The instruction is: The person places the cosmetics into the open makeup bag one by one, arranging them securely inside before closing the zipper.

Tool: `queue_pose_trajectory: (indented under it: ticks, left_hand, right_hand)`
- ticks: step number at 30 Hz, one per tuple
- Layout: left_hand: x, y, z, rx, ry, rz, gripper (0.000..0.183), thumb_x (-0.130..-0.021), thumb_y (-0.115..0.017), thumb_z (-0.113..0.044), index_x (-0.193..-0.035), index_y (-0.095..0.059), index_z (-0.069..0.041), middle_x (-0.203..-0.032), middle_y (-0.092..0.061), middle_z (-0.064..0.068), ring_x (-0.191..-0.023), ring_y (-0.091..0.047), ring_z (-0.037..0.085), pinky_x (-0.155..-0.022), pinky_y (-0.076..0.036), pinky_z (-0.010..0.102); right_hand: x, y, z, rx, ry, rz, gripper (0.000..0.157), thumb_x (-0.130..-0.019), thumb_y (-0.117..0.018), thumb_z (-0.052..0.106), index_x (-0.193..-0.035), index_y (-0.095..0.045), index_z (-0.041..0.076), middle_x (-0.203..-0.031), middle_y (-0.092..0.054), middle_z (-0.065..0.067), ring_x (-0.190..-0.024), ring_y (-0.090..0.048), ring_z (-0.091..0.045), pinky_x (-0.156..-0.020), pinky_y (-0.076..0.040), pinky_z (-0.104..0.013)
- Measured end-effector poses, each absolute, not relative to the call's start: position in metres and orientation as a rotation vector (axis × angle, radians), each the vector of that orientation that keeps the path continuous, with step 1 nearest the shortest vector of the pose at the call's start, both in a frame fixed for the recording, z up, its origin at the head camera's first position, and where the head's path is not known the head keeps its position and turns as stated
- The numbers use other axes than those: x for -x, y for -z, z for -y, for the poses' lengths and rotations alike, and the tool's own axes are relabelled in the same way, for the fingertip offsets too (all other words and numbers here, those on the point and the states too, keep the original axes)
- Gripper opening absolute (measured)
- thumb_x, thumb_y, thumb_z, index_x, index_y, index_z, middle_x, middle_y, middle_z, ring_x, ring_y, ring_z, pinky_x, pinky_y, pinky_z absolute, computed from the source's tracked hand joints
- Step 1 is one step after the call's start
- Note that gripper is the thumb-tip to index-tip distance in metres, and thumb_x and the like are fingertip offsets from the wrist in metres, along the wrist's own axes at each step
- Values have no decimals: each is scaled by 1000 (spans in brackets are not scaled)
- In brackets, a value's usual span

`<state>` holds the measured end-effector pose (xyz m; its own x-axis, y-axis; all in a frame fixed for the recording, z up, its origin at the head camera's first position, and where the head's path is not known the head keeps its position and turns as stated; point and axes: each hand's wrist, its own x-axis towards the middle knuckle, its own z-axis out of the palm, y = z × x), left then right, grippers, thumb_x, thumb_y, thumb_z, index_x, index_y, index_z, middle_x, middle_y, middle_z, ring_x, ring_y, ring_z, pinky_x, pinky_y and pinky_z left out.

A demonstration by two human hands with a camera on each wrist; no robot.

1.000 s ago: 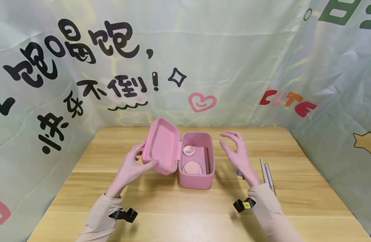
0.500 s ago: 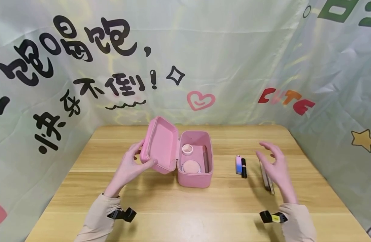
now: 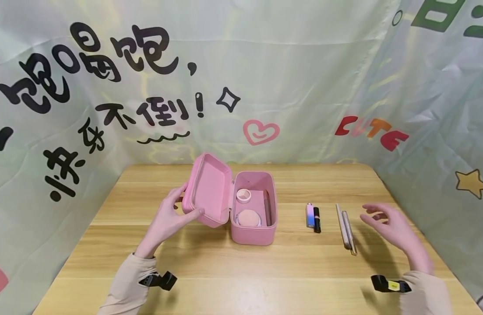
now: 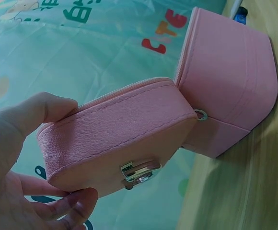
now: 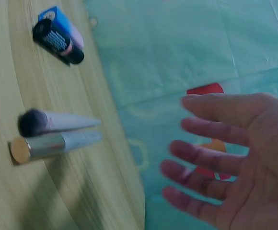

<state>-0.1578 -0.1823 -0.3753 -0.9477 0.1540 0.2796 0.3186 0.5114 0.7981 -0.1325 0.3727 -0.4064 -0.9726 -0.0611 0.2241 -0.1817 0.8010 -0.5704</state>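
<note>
My left hand (image 3: 168, 221) holds the raised lid (image 3: 212, 186) of a pink cosmetic case (image 3: 253, 237), thumb on its near rim and fingers behind. In the left wrist view, the lid's outside shows a metal clasp (image 4: 141, 171). Inside the case lie a small round pot (image 3: 243, 196), a round compact-like item (image 3: 248, 218) and a slim reddish-brown stick (image 3: 267, 208). Over the table's right side hovers my right hand (image 3: 396, 234), fingers loosely bent and holding nothing. Nearest to it are two makeup brushes, one dark-bristled (image 5: 57, 122), the other tan-tipped (image 5: 52, 144).
Between case and brushes lie a blue-and-pink tube or box (image 3: 310, 215) and a black lipstick-like tube (image 3: 317, 220), side by side. The wooden table (image 3: 225, 280) ends at a printed fabric curtain (image 3: 304, 87) at the back and sides.
My right hand has moved right from beside the case, passing over the tubes and brushes, to the brushes' right. My left hand keeps holding the lid; the case's contents look unchanged.
</note>
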Motion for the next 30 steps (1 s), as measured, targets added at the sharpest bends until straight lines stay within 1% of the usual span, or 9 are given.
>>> queue_pose_trajectory:
  ticks: [2, 4, 7, 10, 14, 18, 23, 26, 30]
  left_hand:
    - [158, 375, 183, 408, 1415, 2576, 78, -83, -81, -22, -150, -46, -4, -140, -57, 17, -112, -60, 30, -88, -39, 35]
    - [158, 375, 182, 409, 1417, 2575, 78, -83, -81, -22, -150, -46, -4, -140, -57, 17, -112, -60, 30, -88, -39, 35]
    - [157, 375, 182, 406, 1425, 2578, 78, -83, -81, -22, -150, -46, -4, -141, -57, 17, -113, -60, 30, -88, -39, 35]
    - [157, 374, 182, 401, 1431, 2582, 78, -83, -81, -22, -150, -46, -5, -141, -57, 16, -113, -59, 29, -89, -39, 36]
    - [157, 375, 182, 398, 1432, 2580, 78, -83, -81, -23, -150, -46, -5, -140, -57, 16, -113, -59, 29, -90, -39, 36]
    - [158, 376, 182, 406, 1424, 2576, 78, -83, -80, -22, -150, -46, -4, -139, -57, 17, -112, -59, 30, -90, -39, 36]
    - [158, 377, 182, 403, 1416, 2583, 79, -83, -81, -23, -151, -44, -4, -141, -56, 17, -113, -59, 29, -91, -40, 36]
    - [158, 377, 182, 404, 1416, 2582, 79, -83, -81, -22, -151, -44, -4, -142, -56, 17, -113, -59, 30, -91, -41, 38]
    - [158, 376, 182, 395, 1418, 2583, 79, -83, -81, -23, -151, -44, -4, -140, -56, 17, -113, -59, 30, -92, -41, 41]
  right_hand:
    - [133, 405, -376, -179, -877, 2900, 35, -94, -68, 16, -119, -64, -10, -104, -70, -23, -81, -57, 7, -65, -50, -21]
    - [135, 404, -379, -171, -835, 3001, 37, -94, -68, 18, -117, -63, -11, -100, -71, -22, -82, -63, -6, -66, -51, -23]
    - [138, 405, -379, -147, -779, 3108, 40, -94, -69, 22, -113, -63, -12, -95, -71, -18, -84, -65, -19, -65, -50, -26]
    - [140, 408, -375, -146, -748, 3124, 33, -91, -71, 23, -106, -66, -7, -89, -70, -11, -81, -62, -15, -62, -47, -25]
    - [144, 414, -368, -212, -688, 3106, 17, -90, -71, 21, -93, -70, 3, -81, -67, -1, -72, -55, -6, -60, -44, -25]
    - [149, 422, -363, -358, -655, 3062, 5, -89, -70, 10, -91, -71, 6, -77, -63, 3, -69, -51, -2, -61, -43, -24]
    - [155, 432, -357, -515, -643, 3008, 12, -85, -70, -1, -89, -72, 10, -78, -62, 5, -65, -42, 1, -60, -38, -24]
    - [157, 434, -355, -519, -608, 3021, 13, -84, -71, -1, -87, -72, 11, -80, -65, 3, -67, -45, -2, -63, -40, -27]
    - [159, 435, -354, -521, -545, 3032, 14, -82, -72, -2, -89, -75, 10, -87, -72, -4, -78, -62, -17, -73, -51, -40]
